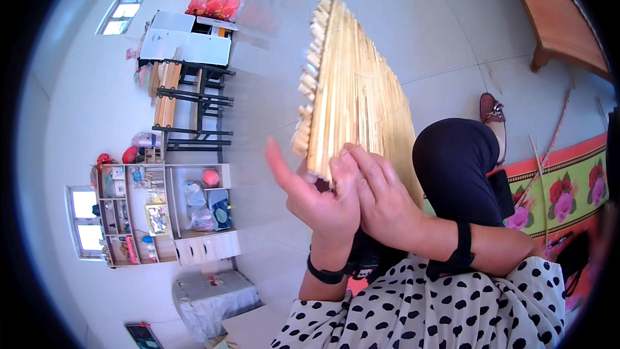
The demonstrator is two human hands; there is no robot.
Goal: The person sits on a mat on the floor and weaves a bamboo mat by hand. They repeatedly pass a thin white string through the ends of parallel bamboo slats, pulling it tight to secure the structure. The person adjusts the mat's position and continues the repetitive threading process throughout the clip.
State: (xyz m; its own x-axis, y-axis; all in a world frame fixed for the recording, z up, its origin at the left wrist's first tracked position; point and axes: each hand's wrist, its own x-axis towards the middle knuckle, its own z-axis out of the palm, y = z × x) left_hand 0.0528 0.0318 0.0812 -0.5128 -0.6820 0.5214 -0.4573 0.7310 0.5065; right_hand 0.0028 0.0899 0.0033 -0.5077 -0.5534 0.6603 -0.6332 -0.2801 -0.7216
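A panel of pale straw stalks [361, 84], laid side by side and bound by thin thread lines, rises in front of me. A row of thick, bumpy folded ends runs along its left edge. My left hand [326, 210] holds the near left corner, its thumb pressed on the stalks and one finger stretched out to the left. The other left fingers are partly hidden behind the corner. Right beside that thumb, my right hand [391, 203] pinches the near edge, fingertips together on the stalks. Whether a thread is between them cannot be made out.
My dark-trousered knee [452, 161] is close by the panel's right. Beyond are a maroon shoe [492, 108], a flowered mat [562, 197] with loose stalks, and a wooden table [549, 6]. Along the left wall stand a shelf unit [171, 216] and a black-framed rack [200, 97].
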